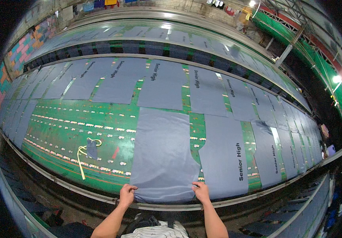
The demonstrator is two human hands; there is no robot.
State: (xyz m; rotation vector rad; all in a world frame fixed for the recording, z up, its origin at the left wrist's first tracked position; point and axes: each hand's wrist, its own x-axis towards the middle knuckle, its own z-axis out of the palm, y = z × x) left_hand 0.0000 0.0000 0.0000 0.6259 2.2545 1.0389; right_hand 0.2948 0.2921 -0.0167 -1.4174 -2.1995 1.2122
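A plain blue-grey fabric panel (162, 146) lies on the long green table (79, 127) straight in front of me, slightly rippled along its near edge. My left hand (127, 192) pinches its near left corner at the table's front edge. With its fingers closed, my right hand (200, 190) grips the near right corner. To the right rests another fabric panel (224, 158) with dark printed lettering. Beyond the plain one, a printed panel (161, 89) lies close to its far edge.
A small dark cloth piece with a yellow cord (92, 150) lies on the table to the left. Printed panels cover the far row and both ends. Parallel behind runs another long table (139, 35) with panels. A metal rail (79, 190) edges the near side.
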